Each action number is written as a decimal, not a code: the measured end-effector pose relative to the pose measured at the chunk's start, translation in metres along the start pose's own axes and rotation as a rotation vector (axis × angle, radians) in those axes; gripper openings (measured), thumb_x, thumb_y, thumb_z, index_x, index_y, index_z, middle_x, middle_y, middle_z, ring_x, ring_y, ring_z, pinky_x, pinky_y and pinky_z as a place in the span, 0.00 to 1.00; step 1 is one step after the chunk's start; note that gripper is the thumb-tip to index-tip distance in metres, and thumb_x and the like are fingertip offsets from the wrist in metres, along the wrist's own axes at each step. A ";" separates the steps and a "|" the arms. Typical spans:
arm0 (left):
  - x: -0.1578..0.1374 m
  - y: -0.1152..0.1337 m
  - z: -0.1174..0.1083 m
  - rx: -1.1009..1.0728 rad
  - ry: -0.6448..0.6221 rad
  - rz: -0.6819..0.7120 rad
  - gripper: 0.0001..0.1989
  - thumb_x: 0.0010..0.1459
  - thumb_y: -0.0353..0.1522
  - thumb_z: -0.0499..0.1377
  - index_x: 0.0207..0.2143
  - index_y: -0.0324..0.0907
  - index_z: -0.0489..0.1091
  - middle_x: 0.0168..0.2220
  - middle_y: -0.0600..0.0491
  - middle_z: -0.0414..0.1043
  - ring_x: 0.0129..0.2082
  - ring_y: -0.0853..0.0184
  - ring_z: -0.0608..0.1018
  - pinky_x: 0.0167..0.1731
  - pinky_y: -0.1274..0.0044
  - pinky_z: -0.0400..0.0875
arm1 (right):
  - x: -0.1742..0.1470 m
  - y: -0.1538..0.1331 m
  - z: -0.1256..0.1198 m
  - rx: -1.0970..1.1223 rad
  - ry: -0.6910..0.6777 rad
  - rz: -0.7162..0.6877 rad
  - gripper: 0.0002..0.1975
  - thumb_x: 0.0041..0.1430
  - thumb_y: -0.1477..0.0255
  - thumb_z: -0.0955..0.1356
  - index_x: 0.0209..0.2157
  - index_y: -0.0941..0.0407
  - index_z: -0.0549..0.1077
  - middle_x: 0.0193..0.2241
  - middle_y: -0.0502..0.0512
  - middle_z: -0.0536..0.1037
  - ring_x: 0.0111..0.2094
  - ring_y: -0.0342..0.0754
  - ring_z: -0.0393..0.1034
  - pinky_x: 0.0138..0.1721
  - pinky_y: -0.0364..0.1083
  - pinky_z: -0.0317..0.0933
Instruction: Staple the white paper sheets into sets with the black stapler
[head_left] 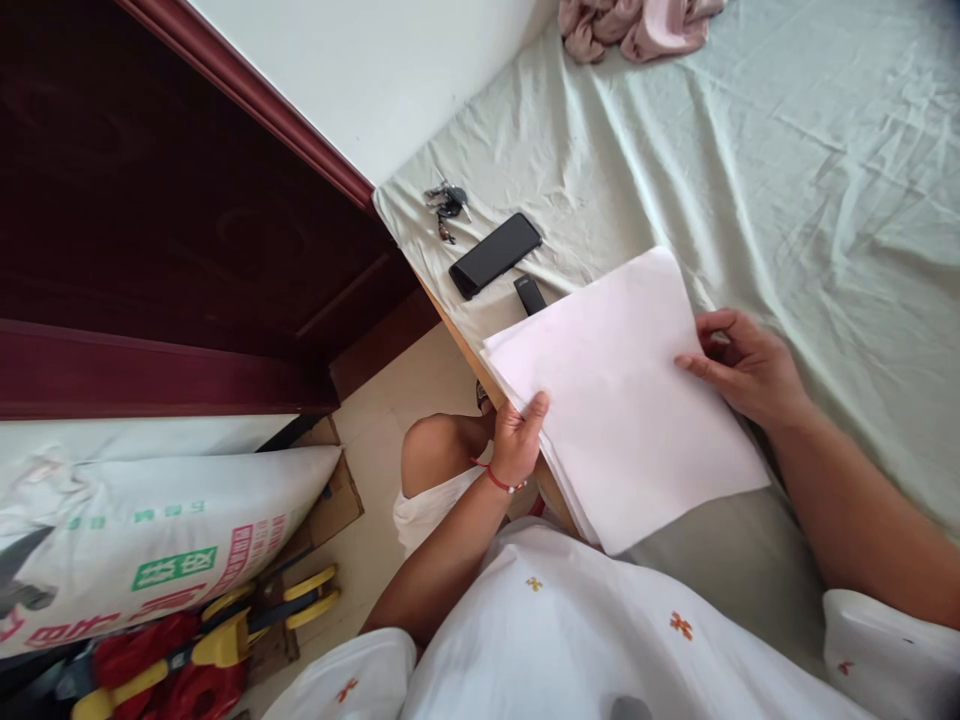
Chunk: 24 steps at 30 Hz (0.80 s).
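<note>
Several sheets of white paper (622, 400) are stacked together in front of me, above the bed's edge. My left hand (519, 438) grips the left edge of the stack, thumb on top and the other fingers hidden underneath. At the right edge, my right hand (742, 365) has its thumb against the top sheet and its fingers curled beside the paper. Whether those fingers pinch the edge is hard to see. Beyond the stack lie a black phone (496, 255) and a small black object (530, 295), partly covered by the paper.
A bunch of keys (448, 203) rests on the pale green bed sheet (840, 220). Pink cloth (641, 25) is heaped at the far side. A dark red wooden door or cabinet (172, 190) stands left, with a printed white sack (172, 530) on the floor below.
</note>
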<state>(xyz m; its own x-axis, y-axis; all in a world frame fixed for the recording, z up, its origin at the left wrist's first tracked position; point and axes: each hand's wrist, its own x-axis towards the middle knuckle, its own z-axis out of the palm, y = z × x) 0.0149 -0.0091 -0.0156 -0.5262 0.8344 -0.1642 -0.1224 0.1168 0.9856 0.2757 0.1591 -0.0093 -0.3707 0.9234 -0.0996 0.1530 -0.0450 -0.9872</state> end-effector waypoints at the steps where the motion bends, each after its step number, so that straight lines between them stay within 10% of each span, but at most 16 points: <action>1: 0.000 0.001 0.000 -0.085 0.050 -0.032 0.25 0.58 0.53 0.73 0.47 0.45 0.83 0.50 0.48 0.87 0.57 0.56 0.85 0.61 0.66 0.78 | 0.001 0.001 0.000 0.029 -0.014 -0.029 0.25 0.47 0.59 0.85 0.45 0.47 0.79 0.41 0.47 0.79 0.35 0.44 0.74 0.38 0.43 0.73; 7: 0.019 0.027 -0.007 -0.276 0.248 -0.005 0.27 0.55 0.51 0.76 0.52 0.49 0.81 0.55 0.50 0.86 0.62 0.58 0.82 0.64 0.68 0.78 | 0.003 0.006 -0.009 0.153 -0.165 0.045 0.43 0.49 0.60 0.84 0.65 0.42 0.72 0.52 0.52 0.85 0.49 0.52 0.82 0.51 0.52 0.78; 15: 0.040 0.042 0.015 -0.391 0.250 0.061 0.26 0.57 0.51 0.75 0.52 0.48 0.81 0.59 0.50 0.84 0.68 0.57 0.77 0.67 0.68 0.76 | -0.002 0.008 -0.002 0.352 -0.357 0.057 0.31 0.53 0.58 0.83 0.57 0.48 0.81 0.45 0.56 0.89 0.50 0.58 0.84 0.55 0.57 0.78; 24: 0.052 0.045 -0.022 -0.311 0.066 0.057 0.31 0.43 0.44 0.83 0.49 0.53 0.79 0.52 0.52 0.83 0.50 0.62 0.84 0.48 0.72 0.81 | -0.008 -0.004 -0.012 0.272 0.178 -0.104 0.15 0.43 0.67 0.86 0.35 0.47 0.88 0.42 0.51 0.90 0.44 0.55 0.84 0.52 0.58 0.80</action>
<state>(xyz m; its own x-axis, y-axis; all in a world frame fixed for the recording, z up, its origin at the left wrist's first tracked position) -0.0365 0.0279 0.0192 -0.5920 0.7967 -0.1215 -0.3372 -0.1079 0.9352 0.2892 0.1563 -0.0034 -0.2022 0.9793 0.0034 -0.1362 -0.0247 -0.9904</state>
